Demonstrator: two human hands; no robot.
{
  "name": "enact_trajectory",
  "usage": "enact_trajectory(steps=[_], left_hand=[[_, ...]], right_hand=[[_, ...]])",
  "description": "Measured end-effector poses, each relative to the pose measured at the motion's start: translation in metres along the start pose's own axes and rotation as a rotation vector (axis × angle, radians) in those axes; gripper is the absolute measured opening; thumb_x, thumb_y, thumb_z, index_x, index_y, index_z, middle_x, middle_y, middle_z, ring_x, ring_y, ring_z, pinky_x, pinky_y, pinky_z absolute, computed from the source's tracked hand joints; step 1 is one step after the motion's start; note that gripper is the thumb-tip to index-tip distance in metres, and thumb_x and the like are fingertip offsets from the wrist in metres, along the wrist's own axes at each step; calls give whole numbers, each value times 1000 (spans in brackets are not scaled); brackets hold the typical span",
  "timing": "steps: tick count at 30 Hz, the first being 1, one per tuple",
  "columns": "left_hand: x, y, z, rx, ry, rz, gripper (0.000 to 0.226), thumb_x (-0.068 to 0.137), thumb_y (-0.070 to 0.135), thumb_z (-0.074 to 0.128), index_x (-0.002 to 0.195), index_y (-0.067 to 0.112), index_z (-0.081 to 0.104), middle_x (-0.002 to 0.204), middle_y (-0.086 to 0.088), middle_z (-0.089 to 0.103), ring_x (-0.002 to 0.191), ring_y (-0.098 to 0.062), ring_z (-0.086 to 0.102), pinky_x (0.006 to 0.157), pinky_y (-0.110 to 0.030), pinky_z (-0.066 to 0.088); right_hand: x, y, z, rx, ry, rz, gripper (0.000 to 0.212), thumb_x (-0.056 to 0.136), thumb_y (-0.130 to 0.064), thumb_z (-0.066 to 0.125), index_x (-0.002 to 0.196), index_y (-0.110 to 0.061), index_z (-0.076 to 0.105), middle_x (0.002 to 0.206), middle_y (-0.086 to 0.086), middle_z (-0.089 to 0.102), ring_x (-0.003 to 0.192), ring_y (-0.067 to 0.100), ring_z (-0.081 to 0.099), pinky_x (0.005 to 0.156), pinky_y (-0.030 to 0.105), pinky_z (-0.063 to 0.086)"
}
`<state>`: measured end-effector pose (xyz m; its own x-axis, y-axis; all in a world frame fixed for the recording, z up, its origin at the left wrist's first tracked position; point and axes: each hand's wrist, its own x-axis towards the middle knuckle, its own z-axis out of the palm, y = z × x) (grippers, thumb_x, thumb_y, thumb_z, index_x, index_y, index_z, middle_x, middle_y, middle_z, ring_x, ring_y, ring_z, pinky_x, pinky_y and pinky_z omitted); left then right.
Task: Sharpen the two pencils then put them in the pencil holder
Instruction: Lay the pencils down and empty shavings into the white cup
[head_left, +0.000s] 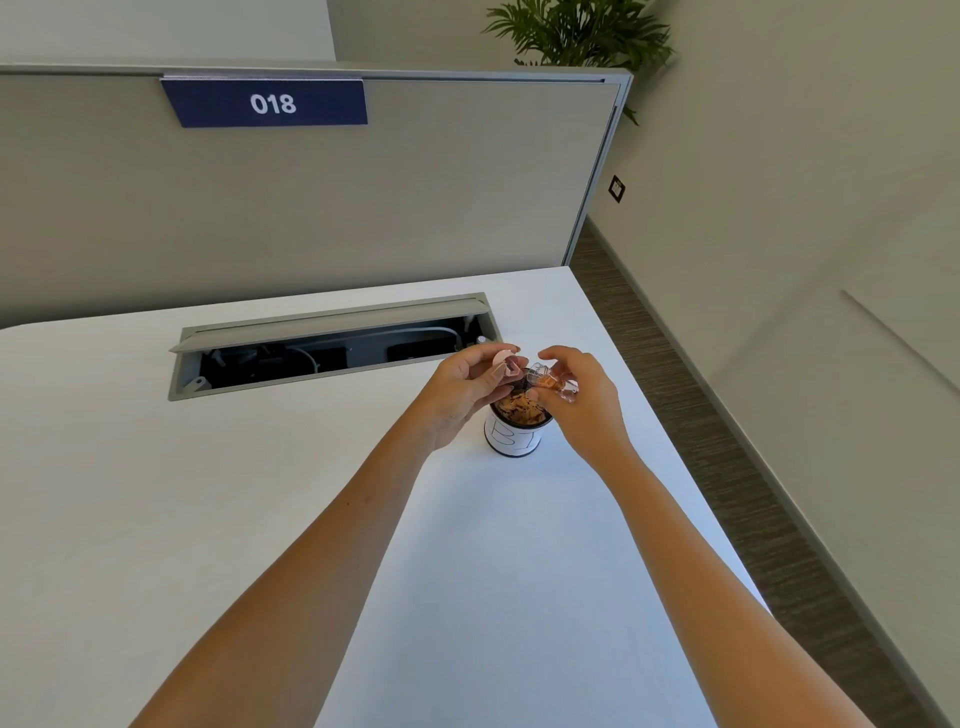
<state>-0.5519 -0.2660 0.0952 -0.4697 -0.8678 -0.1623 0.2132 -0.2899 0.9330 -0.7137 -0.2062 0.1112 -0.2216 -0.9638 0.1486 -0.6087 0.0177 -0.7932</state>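
Note:
A small black cup with a white paper label (511, 439) stands on the white desk (260, 493); wood shavings (521, 406) fill its top. My left hand (462, 395) pinches the pink sharpener top (505, 365) just above and left of the cup. My right hand (582, 400) grips a clear shavings case (555, 383), tilted over the cup, with shavings inside it. No pencils and no pencil holder are in view.
An open cable tray (332, 348) with cables is sunk into the desk behind the cup. A grey partition (311, 208) with a "018" sign (270, 104) rises at the back. The desk's right edge (675, 441) drops to a carpeted floor.

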Motion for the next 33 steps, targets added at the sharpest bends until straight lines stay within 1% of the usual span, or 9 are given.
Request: enact_trajectory(steps=[7, 10, 12, 14, 20, 23, 29, 31, 33], left_hand=[[5, 0, -3, 209, 55, 101, 23, 92, 8, 65, 113, 16, 62, 104, -1, 72, 97, -10, 66, 83, -22, 54], [8, 0, -3, 316, 70, 152, 21, 90, 10, 68, 109, 18, 63, 103, 0, 72, 96, -8, 67, 85, -20, 53], [11, -1, -4, 412, 96, 176, 21, 89, 11, 69, 108, 19, 64, 108, -4, 72, 102, -16, 67, 91, -26, 53], [13, -2, -4, 506, 119, 194, 22, 88, 13, 71, 107, 20, 65, 109, -4, 72, 103, -19, 67, 93, -30, 53], [16, 1, 0, 744, 145, 313, 19, 93, 22, 66, 111, 15, 68, 99, 7, 68, 90, -1, 63, 79, -8, 47], [17, 2, 4, 805, 130, 347, 21, 94, 22, 65, 112, 13, 69, 100, 6, 69, 88, -5, 62, 76, -3, 44], [17, 2, 1, 783, 146, 333, 22, 93, 21, 66, 113, 13, 68, 101, 6, 68, 87, -1, 62, 76, -1, 43], [16, 0, 0, 719, 147, 298, 21, 93, 22, 66, 112, 15, 66, 103, 5, 70, 90, -4, 64, 81, -10, 48], [13, -2, -3, 578, 160, 235, 19, 93, 23, 66, 110, 18, 65, 106, 1, 70, 96, -10, 67, 85, -21, 52]], right_hand=[[0, 6, 0, -216, -90, -139, 54, 87, -5, 63, 133, -31, 53, 99, 1, 42, 95, 16, 42, 82, -2, 26], [0, 10, 2, -318, -105, -159, 51, 89, -5, 61, 130, -35, 56, 98, 0, 40, 95, 20, 41, 81, 11, 30], [2, 13, 3, -314, -56, -145, 45, 87, -2, 61, 122, -31, 62, 99, 3, 42, 96, 26, 47, 81, 25, 41], [3, 14, 3, -319, -52, -134, 42, 87, -3, 61, 120, -30, 62, 99, 3, 42, 95, 27, 48, 80, 28, 41], [5, 18, 5, -387, -99, -56, 41, 90, -10, 61, 123, -33, 61, 101, 6, 43, 98, 28, 45, 79, 27, 30], [4, 16, 4, -315, -128, -10, 44, 91, -9, 59, 127, -33, 57, 99, 2, 38, 101, 27, 43, 84, 22, 24], [4, 17, 1, -286, -94, 54, 37, 91, -11, 59, 122, -31, 59, 98, 5, 40, 96, 24, 44, 84, 25, 25], [4, 14, -3, -215, -71, 72, 40, 89, -13, 63, 124, -29, 55, 98, 5, 44, 86, 17, 49, 88, 29, 34], [4, 8, -6, -78, -67, 120, 47, 85, -13, 68, 126, -23, 49, 96, 4, 51, 80, 14, 51, 81, 27, 42]])
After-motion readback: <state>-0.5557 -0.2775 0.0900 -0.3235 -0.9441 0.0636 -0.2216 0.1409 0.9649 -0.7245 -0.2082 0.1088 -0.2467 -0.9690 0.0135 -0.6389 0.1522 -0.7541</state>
